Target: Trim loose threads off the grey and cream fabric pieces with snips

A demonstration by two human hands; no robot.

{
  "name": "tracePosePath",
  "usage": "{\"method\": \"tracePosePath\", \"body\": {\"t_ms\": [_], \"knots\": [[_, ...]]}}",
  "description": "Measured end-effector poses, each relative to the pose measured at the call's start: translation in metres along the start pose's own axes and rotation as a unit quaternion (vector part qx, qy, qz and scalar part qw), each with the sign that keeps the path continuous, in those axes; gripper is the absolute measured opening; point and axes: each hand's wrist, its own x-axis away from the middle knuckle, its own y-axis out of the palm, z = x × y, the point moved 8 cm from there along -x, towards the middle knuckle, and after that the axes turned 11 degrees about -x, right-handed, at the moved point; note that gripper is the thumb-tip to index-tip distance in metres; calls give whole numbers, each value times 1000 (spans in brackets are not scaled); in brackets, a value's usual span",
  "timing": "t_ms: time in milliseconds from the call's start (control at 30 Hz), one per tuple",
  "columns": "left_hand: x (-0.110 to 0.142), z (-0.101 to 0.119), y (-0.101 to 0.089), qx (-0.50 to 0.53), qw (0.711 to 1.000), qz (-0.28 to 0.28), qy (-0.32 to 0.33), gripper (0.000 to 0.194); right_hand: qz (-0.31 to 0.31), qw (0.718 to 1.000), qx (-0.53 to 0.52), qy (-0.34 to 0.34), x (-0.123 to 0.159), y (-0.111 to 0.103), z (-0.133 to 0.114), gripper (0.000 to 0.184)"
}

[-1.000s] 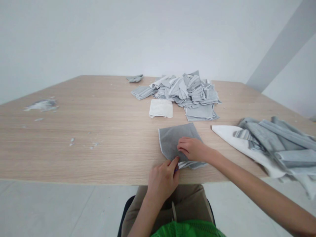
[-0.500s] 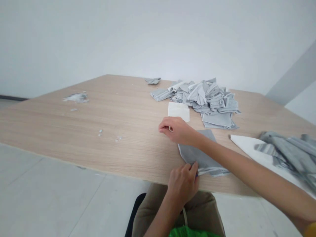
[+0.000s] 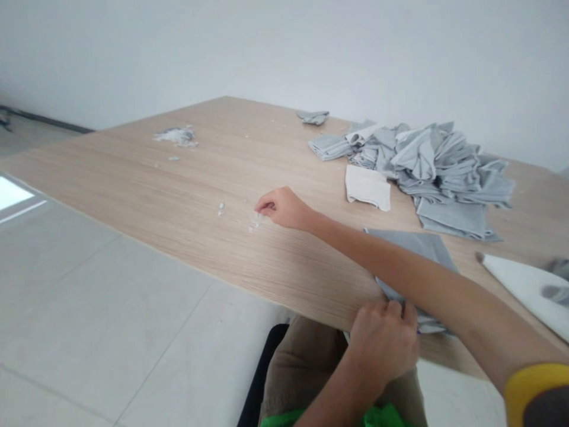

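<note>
My left hand rests at the table's front edge, closed, against the near corner of a folded grey cloth. A tiny blue-purple bit shows beside its fingers; what it belongs to is hidden. My right hand reaches across to the left with fingertips pinched together, just above small white lint scraps. Whatever the pinch holds is too small to make out. My right forearm covers part of the grey cloth.
A large heap of grey cloths lies at the back right, with a white folded cloth before it. One grey cloth sits apart. A lint pile is far left. White fabric lies at right.
My right hand has left the grey cloth and moved left to the lint scraps. My left hand stays at the cloth's near edge. The view has turned left.
</note>
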Motion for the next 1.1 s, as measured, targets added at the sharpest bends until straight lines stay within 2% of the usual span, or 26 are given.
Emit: {"method": "tracePosePath", "body": {"t_ms": [67, 167, 267, 333, 400, 467, 533, 633, 700, 767, 867, 967, 1033, 1100], "knots": [[0, 0, 1, 0, 1000, 3, 5, 22, 2, 1000, -6, -1, 0, -1, 0, 30], [1, 0, 1, -7, 1000, 5, 3, 20, 26, 1000, 5, -5, 5, -15, -7, 35], [0, -1, 0, -17, 1000, 6, -6, 20, 69, 997, 21, -16, 21, -44, -23, 33], [0, -2, -2, -23, 1000, 8, -14, 22, 118, 992, 25, -24, 45, -71, -37, 24], [0, -3, -3, -29, 999, 11, -23, 22, 178, 983, 25, -30, 84, -101, -53, 18], [0, -4, -5, -32, 999, 13, -30, 23, 235, 972, 18, -18, 137, -129, -67, 20], [0, -5, -6, -35, 999, 15, -34, 25, 288, 957, 26, 23, 201, -152, -78, 23], [0, -8, -6, -43, 998, 17, -41, 29, 375, 921, 59, 92, 308, -172, -91, 29], [-1, -9, -6, -49, 998, 18, -42, 31, 430, 889, 84, 129, 376, -174, -100, 31], [-2, -10, -5, -57, 997, 18, -41, 33, 478, 858, 91, 166, 435, -168, -104, 33], [-4, -12, -3, -72, 996, 18, -39, 35, 554, 805, 47, 206, 504, -146, -100, 28], [-5, -14, -2, -89, 995, 31, -41, 35, 619, 752, -34, 224, 541, -119, -82, 17], [-5, -16, -3, -86, 994, 50, -34, 35, 633, 731, -92, 236, 544, -101, -65, 13], [-4, -17, -4, -73, 994, 72, -24, 35, 628, 726, -132, 249, 537, -89, -50, 14]]}}
